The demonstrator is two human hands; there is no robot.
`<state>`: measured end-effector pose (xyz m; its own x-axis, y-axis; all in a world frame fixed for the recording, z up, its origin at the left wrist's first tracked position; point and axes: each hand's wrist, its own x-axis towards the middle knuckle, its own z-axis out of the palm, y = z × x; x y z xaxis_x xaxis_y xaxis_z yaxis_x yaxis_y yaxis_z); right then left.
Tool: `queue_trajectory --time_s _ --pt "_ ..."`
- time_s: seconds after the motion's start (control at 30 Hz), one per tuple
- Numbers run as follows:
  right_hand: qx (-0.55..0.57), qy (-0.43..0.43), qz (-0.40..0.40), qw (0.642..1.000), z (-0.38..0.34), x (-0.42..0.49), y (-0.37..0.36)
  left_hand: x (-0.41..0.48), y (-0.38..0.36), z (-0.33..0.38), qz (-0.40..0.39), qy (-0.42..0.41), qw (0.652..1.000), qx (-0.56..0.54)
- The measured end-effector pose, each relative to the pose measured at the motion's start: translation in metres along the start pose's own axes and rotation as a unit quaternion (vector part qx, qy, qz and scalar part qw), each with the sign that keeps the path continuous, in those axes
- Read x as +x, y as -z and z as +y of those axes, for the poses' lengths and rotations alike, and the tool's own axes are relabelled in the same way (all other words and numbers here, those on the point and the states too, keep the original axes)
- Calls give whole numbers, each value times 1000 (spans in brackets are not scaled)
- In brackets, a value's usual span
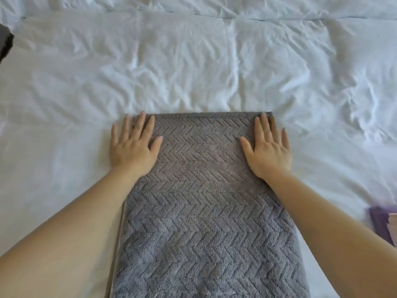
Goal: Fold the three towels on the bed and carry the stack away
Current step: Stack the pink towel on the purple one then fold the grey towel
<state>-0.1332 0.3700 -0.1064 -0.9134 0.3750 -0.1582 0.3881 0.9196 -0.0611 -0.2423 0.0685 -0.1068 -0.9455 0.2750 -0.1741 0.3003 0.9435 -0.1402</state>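
A grey plush towel with a herringbone weave [206,201] lies at 6 o'clock on the white rumpled bed [193,61]. The left hand [134,147] and right hand [267,149] press flat, fingers straight, on its far corners. Folded purple cloth [381,224] sits at 4 o'clock.

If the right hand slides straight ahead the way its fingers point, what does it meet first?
The right hand would cross the far edge of the grey herringbone plush towel, then meet only wrinkled white bedsheet; the way looks free.
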Motion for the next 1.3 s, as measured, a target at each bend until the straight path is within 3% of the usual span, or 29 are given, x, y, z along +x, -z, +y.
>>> queue_trajectory --time_s 0.1,0.23,0.3,0.37,0.5,0.6,0.67,0.73,0.93,1.17,1.3 --pt "41 -42 17 998 -2 -20 12 -24 15 9 36 -8 999 -40" --pt "94 93 -14 991 -30 -83 0 -89 3 41 35 -149 987 -55" --pt "41 114 -43 992 -18 -108 -9 -105 -9 28 -5 -121 991 -49" --pt "20 74 -43 996 1 -116 -10 -105 -12 14 -13 -95 995 -34" --pt "83 4 -15 996 -2 -139 0 -126 4 15 8 -75 994 -83" --pt "137 97 -28 986 -22 -199 -1 -194 1 28 22 -210 972 -105" --pt "79 156 -54 983 -19 -245 -13 -241 -14 23 4 -271 960 -68" --pt "31 134 -56 989 -3 -279 -24 -267 -30 5 -17 -236 970 -50" --pt "81 11 -64 995 40 -343 -34 -318 -48 -16 -29 -112 991 -73" --pt "123 26 -70 990 55 -454 -40 -443 -56 -13 -50 -71 985 -148" --pt "160 28 -28 986 61 -521 -47 -511 -61 -5 -33 -19 975 -217"
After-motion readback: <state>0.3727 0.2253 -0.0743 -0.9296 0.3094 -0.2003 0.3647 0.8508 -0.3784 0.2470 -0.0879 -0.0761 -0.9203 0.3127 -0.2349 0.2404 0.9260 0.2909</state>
